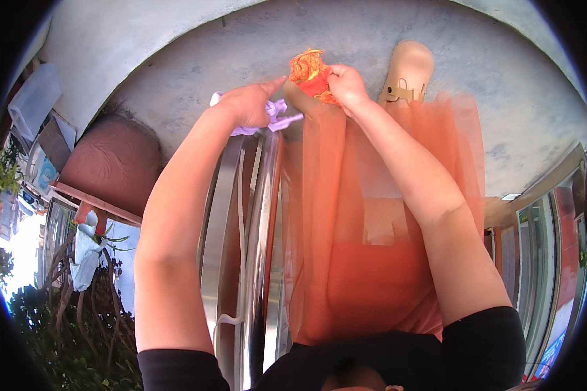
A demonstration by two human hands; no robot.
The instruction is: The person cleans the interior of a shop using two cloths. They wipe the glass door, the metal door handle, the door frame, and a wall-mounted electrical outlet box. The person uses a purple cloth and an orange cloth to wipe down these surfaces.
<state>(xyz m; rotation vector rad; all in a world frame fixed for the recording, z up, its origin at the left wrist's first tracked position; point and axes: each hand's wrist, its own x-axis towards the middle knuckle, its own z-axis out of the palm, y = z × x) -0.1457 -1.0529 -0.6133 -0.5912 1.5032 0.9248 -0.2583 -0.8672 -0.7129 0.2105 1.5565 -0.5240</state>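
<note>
My left hand (249, 103) is closed around a crumpled lavender cloth (277, 115) at the far end of a shiny metal frame (266, 195). Its index finger points toward a crumpled orange and yellow cloth (309, 68) with a frilly, net-like surface. My right hand (346, 87) pinches the right side of that orange cloth between thumb and fingers. Below the hands, a sheer orange skirt (372, 273) spreads over my legs. One beige clog (411, 68) with a buckled strap shows beyond the hem; a second foot is partly hidden under the orange cloth.
The metal frame, with a pale cord (241, 220) along it, runs beside my left leg. A reddish-brown planter (115, 163) stands at left on the grey floor (186, 78), near branches and a pale blue cloth (85, 254). A glass-paned door or window (538, 254) is at right.
</note>
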